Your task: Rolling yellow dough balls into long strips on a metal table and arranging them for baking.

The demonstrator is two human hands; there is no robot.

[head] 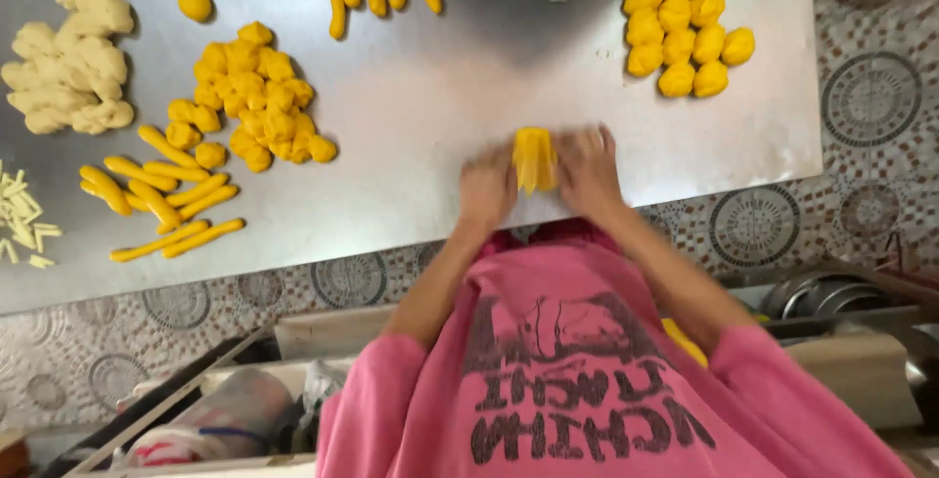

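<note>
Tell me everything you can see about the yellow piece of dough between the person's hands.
The yellow dough piece is a small, blocky lump, soft-looking and matte, with lengthwise ridges on its top. It lies on the metal table near the front edge. The left hand presses against one side and the right hand against the other, fingers cupping it. Motion blur hides finer detail.

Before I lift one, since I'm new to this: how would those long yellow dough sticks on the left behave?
The yellow dough sticks look soft, so probably floppy, sagging if lifted by one end. Being round, they may roll on the smooth metal table. A firm pinch would likely dent them.
</note>
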